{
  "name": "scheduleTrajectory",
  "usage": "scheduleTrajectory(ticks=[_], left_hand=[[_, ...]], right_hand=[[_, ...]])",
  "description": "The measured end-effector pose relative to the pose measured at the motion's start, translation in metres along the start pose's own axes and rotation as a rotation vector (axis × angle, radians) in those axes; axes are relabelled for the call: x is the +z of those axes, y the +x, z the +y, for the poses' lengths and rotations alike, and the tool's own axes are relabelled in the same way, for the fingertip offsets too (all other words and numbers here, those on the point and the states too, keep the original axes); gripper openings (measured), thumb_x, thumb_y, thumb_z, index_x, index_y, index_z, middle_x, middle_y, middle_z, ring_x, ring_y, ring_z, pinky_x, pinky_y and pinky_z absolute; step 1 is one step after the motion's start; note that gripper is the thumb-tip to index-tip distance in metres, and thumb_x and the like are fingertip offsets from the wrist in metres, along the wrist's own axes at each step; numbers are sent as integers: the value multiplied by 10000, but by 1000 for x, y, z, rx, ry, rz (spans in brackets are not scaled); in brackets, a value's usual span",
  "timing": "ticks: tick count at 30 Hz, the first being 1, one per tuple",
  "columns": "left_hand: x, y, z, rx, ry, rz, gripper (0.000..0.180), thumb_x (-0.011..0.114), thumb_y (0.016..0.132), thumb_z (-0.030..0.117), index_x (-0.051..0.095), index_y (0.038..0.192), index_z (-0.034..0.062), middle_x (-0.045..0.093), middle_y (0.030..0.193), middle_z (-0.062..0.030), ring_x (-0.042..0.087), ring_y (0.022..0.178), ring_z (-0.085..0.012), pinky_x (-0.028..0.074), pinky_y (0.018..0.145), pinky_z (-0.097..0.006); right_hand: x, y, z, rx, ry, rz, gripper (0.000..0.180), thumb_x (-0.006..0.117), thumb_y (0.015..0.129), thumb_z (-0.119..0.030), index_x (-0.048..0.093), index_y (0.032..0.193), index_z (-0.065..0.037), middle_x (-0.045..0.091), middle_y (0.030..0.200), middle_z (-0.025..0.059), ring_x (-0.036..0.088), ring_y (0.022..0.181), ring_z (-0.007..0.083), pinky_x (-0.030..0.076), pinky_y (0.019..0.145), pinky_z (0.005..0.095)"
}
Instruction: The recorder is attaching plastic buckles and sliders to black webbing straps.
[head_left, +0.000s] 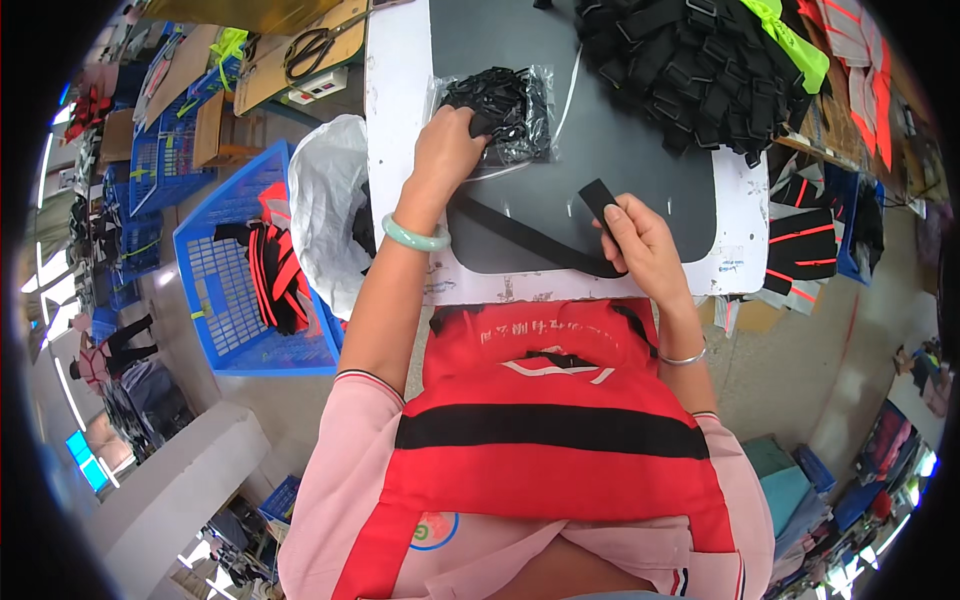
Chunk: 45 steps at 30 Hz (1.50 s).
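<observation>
My right hand (640,243) is closed around a black webbing strap (530,238), with the strap's short flat end sticking up past the thumb. From there the strap loops down and runs left across the dark table top, toward my left wrist. My left hand (453,145) is at a clear plastic bag (540,113) filled with small black plastic buckles (500,100). Its fingers curl down at the near left side of the pile. Something black shows at the fingertips, but I cannot make out what they grip.
A large heap of black straps with buckles (690,75) covers the table's far right, with a neon yellow strip (790,45) on it. Left of the table are a white plastic sack (330,200) and a blue crate (255,345) holding red-and-black pieces. Scissors (312,50) lie at the back left.
</observation>
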<state>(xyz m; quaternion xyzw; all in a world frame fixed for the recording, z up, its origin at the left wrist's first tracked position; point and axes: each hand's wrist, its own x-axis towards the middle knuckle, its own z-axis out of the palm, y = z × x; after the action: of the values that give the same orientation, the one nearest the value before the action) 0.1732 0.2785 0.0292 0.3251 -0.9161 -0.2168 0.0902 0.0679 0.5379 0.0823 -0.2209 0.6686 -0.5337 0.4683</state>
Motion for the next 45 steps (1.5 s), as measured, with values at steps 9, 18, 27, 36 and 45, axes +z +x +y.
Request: scheduleTrajectory(ticks=[9,18,27,36,45], left_hand=[[-25,-31,40,-309,-957,-156,170,626,865,168,584,920,13,664,858,-104,656,733,-166,501,565,-255],[-18,-74,79,-277,-1329,-86,136,620,882,121,551,894,5,605,833,-68,641,729,-144,540,566,-228],[-30,-89,67,-364,-1425,-249,196,640,844,81,605,1014,-11,648,915,-91,641,800,-145,552,641,-249],[-14,-97,61,-294,-1533,-339,187,667,823,98,637,977,-5,661,884,-75,645,784,-136,525,592,-234],[-10,-102,62,-325,-1534,-319,151,665,818,106,633,919,-1,649,824,-63,648,719,-134,531,547,-231]], right_hand=[[23,20,-15,-257,-363,146,214,547,918,-204,565,795,-30,469,556,3,432,507,44,332,455,244],[41,26,-19,-490,-651,304,156,597,809,-195,571,745,-55,586,633,128,576,563,319,435,505,397],[39,18,-25,-451,-662,129,141,539,836,-178,545,777,-51,572,661,161,577,612,360,436,528,429],[41,11,-26,-478,-682,-56,134,518,880,-139,565,824,-27,544,668,165,554,585,328,427,550,375],[41,16,-3,-490,-688,-20,236,401,963,-166,482,816,0,509,647,183,510,556,307,408,551,369]])
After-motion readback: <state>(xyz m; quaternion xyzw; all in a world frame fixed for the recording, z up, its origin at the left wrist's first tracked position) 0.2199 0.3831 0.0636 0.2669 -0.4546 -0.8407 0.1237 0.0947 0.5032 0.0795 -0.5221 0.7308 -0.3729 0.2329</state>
